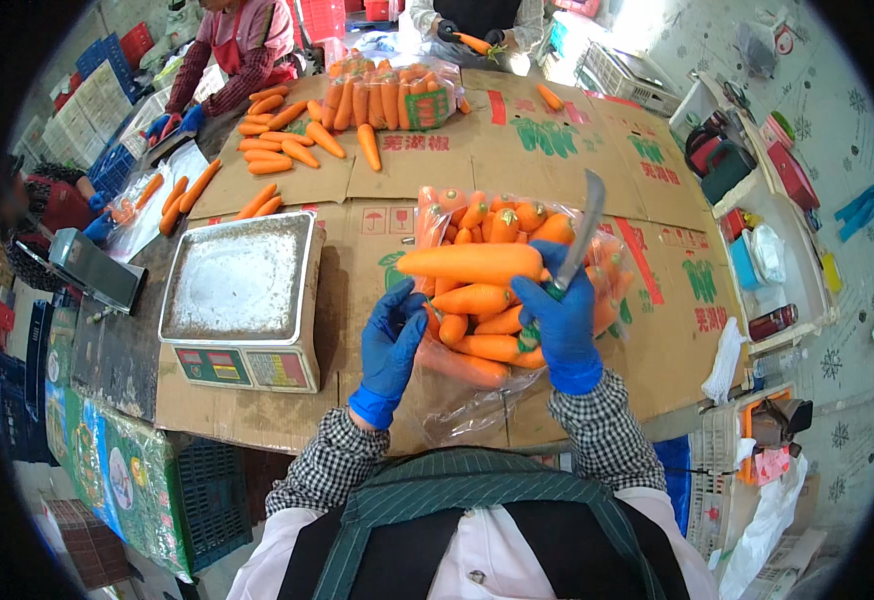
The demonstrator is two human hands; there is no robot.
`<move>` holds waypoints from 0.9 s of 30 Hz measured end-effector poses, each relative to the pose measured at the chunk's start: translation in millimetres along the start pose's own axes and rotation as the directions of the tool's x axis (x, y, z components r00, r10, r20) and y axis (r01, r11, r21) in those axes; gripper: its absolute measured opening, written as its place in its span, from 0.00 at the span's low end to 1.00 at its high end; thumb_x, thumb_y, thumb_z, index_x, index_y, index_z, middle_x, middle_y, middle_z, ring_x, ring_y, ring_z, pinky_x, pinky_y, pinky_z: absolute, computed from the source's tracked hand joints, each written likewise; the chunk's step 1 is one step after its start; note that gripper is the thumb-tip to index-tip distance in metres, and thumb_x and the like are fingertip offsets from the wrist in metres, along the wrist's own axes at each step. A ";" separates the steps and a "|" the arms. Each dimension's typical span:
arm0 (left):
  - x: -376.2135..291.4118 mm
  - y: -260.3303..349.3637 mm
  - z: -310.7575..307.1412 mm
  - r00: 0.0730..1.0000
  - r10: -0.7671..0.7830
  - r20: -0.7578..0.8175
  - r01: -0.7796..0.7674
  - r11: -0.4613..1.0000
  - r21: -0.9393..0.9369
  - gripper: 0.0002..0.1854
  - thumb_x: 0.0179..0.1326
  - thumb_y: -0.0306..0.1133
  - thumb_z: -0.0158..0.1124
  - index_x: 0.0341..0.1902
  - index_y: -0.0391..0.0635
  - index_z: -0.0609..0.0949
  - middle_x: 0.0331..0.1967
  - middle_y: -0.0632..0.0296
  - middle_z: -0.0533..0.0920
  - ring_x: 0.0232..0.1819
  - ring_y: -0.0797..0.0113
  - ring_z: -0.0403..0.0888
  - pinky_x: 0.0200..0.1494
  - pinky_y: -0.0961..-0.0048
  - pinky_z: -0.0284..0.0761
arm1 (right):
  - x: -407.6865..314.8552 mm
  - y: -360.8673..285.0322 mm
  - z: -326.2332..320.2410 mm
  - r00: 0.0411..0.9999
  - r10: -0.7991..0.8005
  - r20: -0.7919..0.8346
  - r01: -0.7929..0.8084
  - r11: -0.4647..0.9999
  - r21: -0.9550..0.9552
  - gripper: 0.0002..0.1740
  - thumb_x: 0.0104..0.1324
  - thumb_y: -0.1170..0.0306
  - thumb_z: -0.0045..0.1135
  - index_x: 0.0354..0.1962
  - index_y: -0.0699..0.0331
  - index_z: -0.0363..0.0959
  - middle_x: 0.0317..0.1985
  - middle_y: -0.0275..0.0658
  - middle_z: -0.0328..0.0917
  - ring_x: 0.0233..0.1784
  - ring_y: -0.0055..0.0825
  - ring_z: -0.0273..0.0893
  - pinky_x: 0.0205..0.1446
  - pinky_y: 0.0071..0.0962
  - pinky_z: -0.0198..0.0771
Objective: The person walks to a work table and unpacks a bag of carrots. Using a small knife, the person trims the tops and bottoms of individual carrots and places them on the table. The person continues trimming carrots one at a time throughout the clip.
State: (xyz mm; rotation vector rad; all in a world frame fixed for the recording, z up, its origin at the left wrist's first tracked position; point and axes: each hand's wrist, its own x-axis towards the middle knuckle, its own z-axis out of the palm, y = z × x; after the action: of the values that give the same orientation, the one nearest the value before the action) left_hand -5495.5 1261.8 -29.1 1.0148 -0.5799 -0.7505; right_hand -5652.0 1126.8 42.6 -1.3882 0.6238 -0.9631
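A large carrot [474, 262] lies level above the pile, its right end gripped by my right hand [563, 322] in a blue glove. That same hand also holds a knife by its green handle, with the curved blade [587, 225] pointing up and away from me. Below is an open clear plastic bag [508, 412] filled with carrots [474, 300], some with trimmed green stem ends. My left hand [392, 341], gloved in blue too, is at the bag's left edge with thumb and fingers apart and nothing visible between them.
Left of the bag stands a weighing scale [238, 277] with a worn metal tray. Loose carrots [279, 142] and a packed carrot bag [388, 97] lie farther back on cardboard [407, 165]. Co-workers stand at the far side and left; one holds a carrot [474, 43]. Shelving [782, 300] lines the right.
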 end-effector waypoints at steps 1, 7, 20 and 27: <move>-3.4 8.6 7.2 1.000 -0.017 0.020 0.018 0.999 -0.047 0.22 0.59 0.25 0.61 0.58 0.39 0.72 0.52 0.60 0.77 0.51 0.72 0.74 0.54 0.74 0.71 | -7.7 -1.9 -2.6 0.998 0.057 0.012 -0.058 0.995 0.080 0.22 0.58 0.76 0.59 0.50 0.67 0.67 0.36 0.35 0.73 0.23 0.18 0.71 0.23 0.14 0.67; -17.5 54.6 29.3 0.984 0.127 0.127 -0.133 0.990 0.037 0.27 0.53 0.21 0.66 0.59 0.40 0.73 0.55 0.58 0.76 0.54 0.70 0.74 0.58 0.74 0.68 | -47.8 27.2 8.6 0.956 0.258 0.140 -0.290 0.910 0.298 0.22 0.67 0.75 0.48 0.58 0.66 0.63 0.27 0.34 0.75 0.16 0.18 0.67 0.18 0.17 0.65; -28.9 74.2 10.9 0.914 0.265 0.307 -0.393 0.769 0.505 0.27 0.51 0.22 0.68 0.58 0.44 0.75 0.49 0.59 0.77 0.48 0.69 0.75 0.52 0.74 0.70 | -55.1 38.2 18.0 0.901 0.393 0.180 -0.428 0.872 0.237 0.23 0.65 0.73 0.54 0.58 0.68 0.65 0.28 0.32 0.74 0.20 0.14 0.67 0.22 0.14 0.63; -41.6 43.8 10.2 0.930 -0.254 0.265 0.125 0.897 0.423 0.25 0.50 0.24 0.67 0.54 0.39 0.73 0.47 0.61 0.78 0.47 0.71 0.76 0.50 0.74 0.73 | -55.8 9.7 24.6 0.870 -0.113 0.480 0.213 0.964 -0.159 0.25 0.60 0.74 0.59 0.56 0.62 0.68 0.35 0.34 0.76 0.24 0.20 0.72 0.25 0.20 0.69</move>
State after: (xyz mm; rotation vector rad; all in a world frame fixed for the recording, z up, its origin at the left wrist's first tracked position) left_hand -5516.3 1303.0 11.1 1.3574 -0.9478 -1.0054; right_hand -5657.3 1186.3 26.7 -1.8094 0.2440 -0.6634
